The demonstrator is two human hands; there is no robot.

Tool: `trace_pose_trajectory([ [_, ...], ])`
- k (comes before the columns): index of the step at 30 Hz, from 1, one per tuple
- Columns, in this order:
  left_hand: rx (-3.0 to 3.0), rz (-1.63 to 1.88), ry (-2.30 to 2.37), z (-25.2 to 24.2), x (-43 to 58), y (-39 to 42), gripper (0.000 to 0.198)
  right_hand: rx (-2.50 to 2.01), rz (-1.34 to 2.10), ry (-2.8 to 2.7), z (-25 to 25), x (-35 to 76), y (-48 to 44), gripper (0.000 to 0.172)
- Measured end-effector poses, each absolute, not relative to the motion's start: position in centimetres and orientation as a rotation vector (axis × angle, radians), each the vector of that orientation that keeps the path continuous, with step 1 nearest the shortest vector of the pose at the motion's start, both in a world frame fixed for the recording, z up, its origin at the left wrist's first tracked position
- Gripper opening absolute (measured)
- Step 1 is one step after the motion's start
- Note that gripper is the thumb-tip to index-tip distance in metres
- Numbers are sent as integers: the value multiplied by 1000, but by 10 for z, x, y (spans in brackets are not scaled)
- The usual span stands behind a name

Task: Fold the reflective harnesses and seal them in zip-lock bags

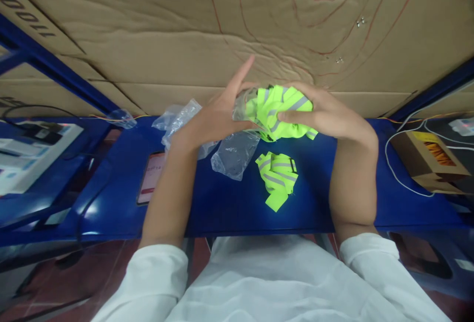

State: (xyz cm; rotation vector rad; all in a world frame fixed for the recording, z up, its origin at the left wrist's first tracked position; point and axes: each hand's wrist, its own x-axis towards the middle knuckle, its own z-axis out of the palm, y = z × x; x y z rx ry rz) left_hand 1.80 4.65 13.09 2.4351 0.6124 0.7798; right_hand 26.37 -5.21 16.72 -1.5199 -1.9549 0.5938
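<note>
Over blue bench (222, 208), R hand (326, 114) is pinching hi-vis strips (285, 99), spread L hand (220, 114) framing clear bag (242, 107). Prob. bagging; next's needing bag wide.

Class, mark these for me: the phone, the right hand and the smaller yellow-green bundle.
Phone (150, 178): head view, on its screen.
Right hand (327, 113): head view, near the thumb's base.
Smaller yellow-green bundle (277, 176): head view, middle of its striped fabric.

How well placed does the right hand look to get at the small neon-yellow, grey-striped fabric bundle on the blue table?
Likely yes, once freed: the right hand grips the larger neon-yellow, grey-striped fabric bundle, but nothing covers the small bundle or visibly blocks the way to it.
</note>
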Motion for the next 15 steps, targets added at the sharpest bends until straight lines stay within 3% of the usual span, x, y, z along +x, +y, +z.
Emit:
trace_pose_trajectory([
  [9, 2629, 175, 794, 103, 26, 64, 115, -2005, 617, -2299, 139, 287, -22, 94],
  [15, 2811, -94, 923, 82, 52, 55, 124, -2015, 543, -2298, 128, 297, -13, 94],
])
